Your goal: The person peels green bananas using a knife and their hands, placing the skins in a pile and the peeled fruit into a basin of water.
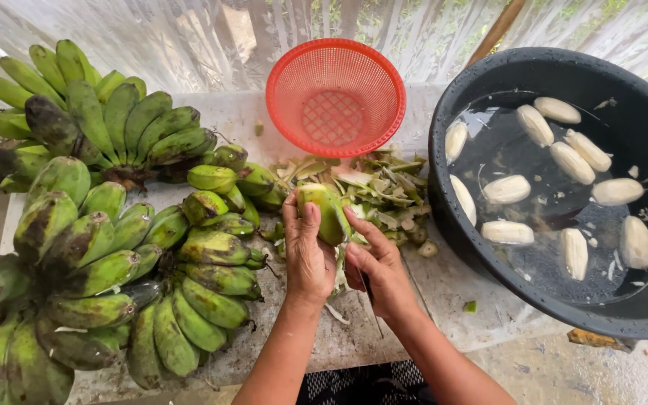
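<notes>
Centrally, left hand is gripping a stubby green unpeeled banana upright above the pile of green peelings; right hand, fingers closed around a thin dark knife, is touching the banana's side.

the banana in the left hand and right hand is yellow-green; the bunches of bananas are deep green, smudged with brown and black patches; the basket is bright red-orange with a fine mesh grid; the basin is black, its peeled bananas creamy white; the peel scraps are pale green; the countertop is mottled grey-white
</notes>
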